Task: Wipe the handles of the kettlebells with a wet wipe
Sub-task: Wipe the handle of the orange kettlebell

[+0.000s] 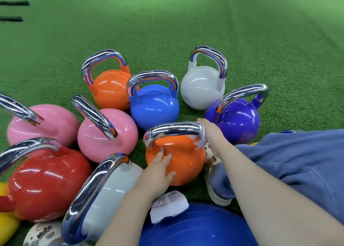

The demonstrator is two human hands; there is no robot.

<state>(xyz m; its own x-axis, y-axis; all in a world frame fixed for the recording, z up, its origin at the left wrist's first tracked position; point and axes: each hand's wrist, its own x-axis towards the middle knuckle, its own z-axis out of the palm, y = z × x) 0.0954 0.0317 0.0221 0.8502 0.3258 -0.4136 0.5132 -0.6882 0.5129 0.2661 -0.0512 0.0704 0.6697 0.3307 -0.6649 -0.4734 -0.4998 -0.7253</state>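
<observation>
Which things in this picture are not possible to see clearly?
- Right hand, head view: fingers hidden behind the orange kettlebell handle; wipe barely shows.
- Wipe packet: print too small.
- Red kettlebell: cut by left edge.
- Blue ball: cut by bottom edge.

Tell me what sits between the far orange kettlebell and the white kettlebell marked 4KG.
The blue kettlebell, slightly nearer the camera, per the head view.

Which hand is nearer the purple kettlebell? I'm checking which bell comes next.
Right. The right hand wipes the near orange kettlebell's handle, beside the purple kettlebell; the left hand rests on the orange body, farther away.
</observation>
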